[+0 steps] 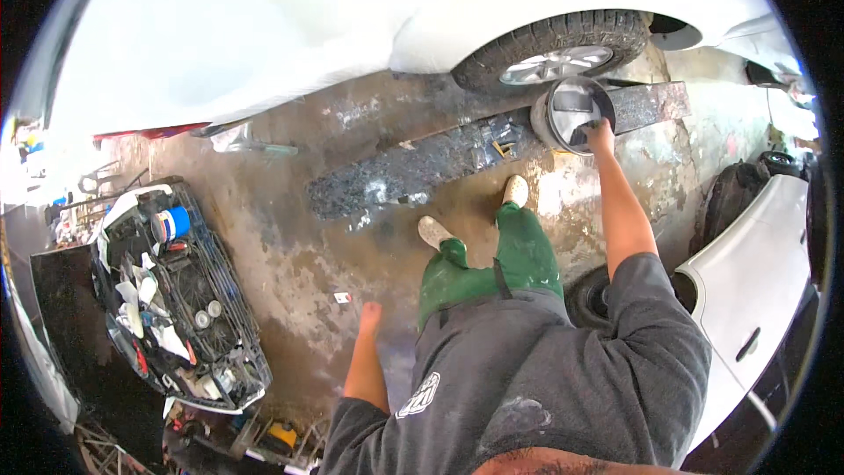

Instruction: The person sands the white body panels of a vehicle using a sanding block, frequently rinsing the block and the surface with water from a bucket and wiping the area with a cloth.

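Across the shirt (571, 361) sits white print (419, 396), right hand (600, 135) gripping bucket (541, 123).

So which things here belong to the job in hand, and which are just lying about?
Likely the job:
- bucket, right hand at its rim
- perhaps the plank beneath or beside it

Likely lying about:
- blue-lidded tub
- white panel

On my feed I see a round grey bucket (542, 124), its open top facing up, with a dark rectangular patch inside that I can't make out. It is far and to the right, over a dark plank (649, 107), near a car wheel (563, 62).
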